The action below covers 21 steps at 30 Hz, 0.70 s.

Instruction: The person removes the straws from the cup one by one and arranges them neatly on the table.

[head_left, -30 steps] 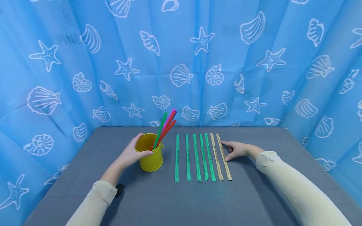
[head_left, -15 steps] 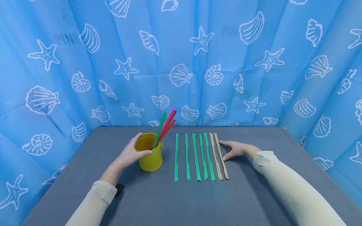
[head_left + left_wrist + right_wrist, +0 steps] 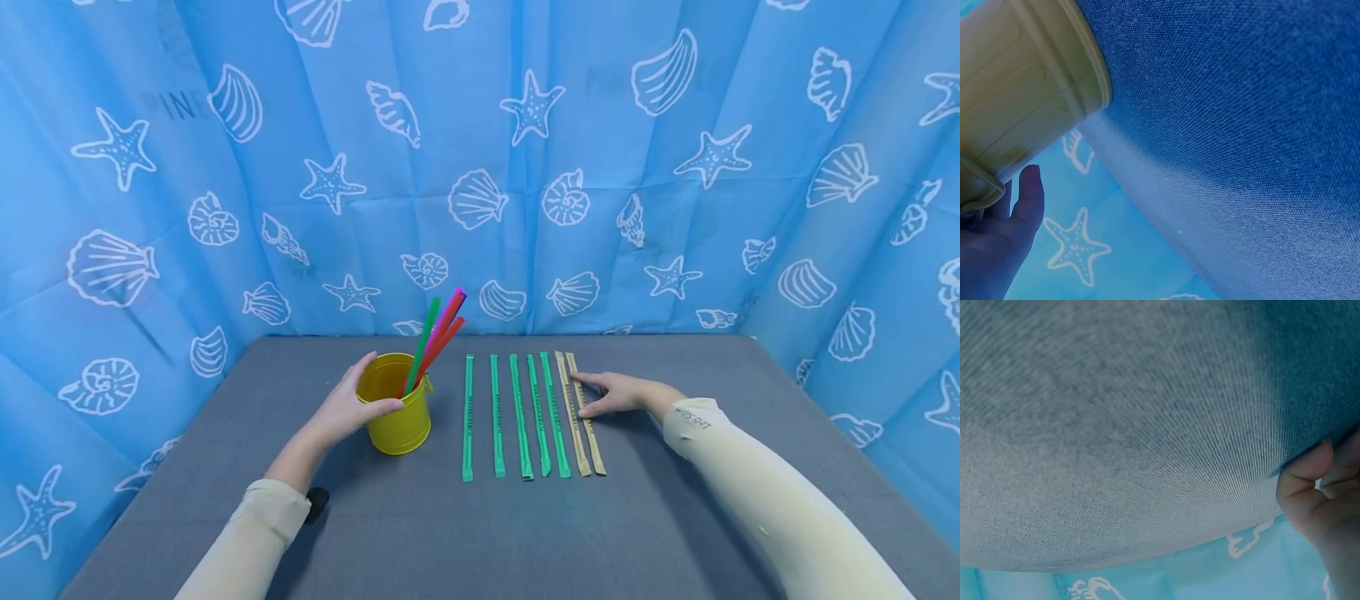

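Note:
My left hand [image 3: 351,410] holds the yellow bucket [image 3: 400,427], thumb on the near side and fingers at its far left. Several colored straws [image 3: 442,333], green, red and pink among them, lean out of its right side. In the left wrist view the bucket [image 3: 1022,81] fills the upper left corner, with the hand [image 3: 1007,231] against it. To the right, my right hand [image 3: 626,394] touches the rightmost brown paper-wrapped straw [image 3: 588,429] with index fingertip and thumb. Beside it lies another brown wrapped straw [image 3: 573,417]. The right wrist view shows the hand [image 3: 1322,500] at the tabletop, with no straw visible.
Several green wrapped straws [image 3: 519,417] lie in a row between the bucket and the brown ones, roughly parallel. The grey cloth-covered table [image 3: 480,542] ends at a blue curtain [image 3: 480,250] with white shells and starfish, which rises behind and along the sides.
My right hand has slid a little to the left, and the rightmost brown wrapped straw has shifted left, closer to its neighbor. The left hand and bucket have stayed in place.

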Motion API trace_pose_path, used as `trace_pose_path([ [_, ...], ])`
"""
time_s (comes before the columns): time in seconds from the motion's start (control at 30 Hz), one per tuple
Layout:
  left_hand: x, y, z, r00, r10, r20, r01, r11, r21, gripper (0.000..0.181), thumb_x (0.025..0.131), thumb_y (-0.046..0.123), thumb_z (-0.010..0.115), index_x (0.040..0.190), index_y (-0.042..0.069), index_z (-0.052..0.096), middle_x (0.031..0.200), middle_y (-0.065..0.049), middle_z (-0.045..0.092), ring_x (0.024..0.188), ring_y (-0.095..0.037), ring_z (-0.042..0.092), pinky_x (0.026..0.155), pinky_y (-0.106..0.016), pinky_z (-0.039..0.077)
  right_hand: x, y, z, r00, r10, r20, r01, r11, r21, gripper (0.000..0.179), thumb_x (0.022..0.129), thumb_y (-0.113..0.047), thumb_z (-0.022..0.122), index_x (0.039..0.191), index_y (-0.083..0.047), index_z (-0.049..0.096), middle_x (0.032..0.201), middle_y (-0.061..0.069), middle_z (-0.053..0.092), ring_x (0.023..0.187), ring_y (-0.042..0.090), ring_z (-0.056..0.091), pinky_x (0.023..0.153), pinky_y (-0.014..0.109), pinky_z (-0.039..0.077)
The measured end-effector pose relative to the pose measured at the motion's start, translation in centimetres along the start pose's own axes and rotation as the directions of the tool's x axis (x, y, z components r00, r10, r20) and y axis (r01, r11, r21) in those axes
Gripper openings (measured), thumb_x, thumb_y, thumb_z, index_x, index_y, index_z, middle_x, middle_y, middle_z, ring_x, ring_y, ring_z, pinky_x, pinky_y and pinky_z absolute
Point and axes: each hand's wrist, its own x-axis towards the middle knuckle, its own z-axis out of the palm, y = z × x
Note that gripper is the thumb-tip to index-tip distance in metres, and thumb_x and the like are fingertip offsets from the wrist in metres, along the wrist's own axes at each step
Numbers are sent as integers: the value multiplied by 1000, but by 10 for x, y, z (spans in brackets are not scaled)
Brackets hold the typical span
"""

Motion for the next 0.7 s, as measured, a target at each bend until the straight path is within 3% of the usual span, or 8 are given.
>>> trace_pose_path([
  [0.4,1,-2,1,1000,-1,2,1,1000,1,106,81,50,75,156,13,11,158,-19,14,140,-42,19,106,-67,23,-3,-2,1,999,36,-17,-35,999,14,87,86,-44,71,151,-2,30,149,35,27,136,52,25,107,64,24],
  [0.6,0,-1,1,1000,-3,-1,3,1000,-4,106,81,50,75,156,12,11,158,-19,13,141,-42,18,107,-67,22,-9,-3,-4,999,47,-4,-46,990,131,86,91,-42,66,153,-2,22,151,35,21,137,52,22,108,63,24],
  [0.7,1,-1,0,1000,-1,-2,1,1000,-8,105,81,49,75,156,12,12,159,-19,13,141,-41,17,107,-67,22,-13,-4,-6,1000,28,-9,-26,985,168,85,93,-39,64,153,-1,19,148,36,26,133,50,33,103,59,33],
])
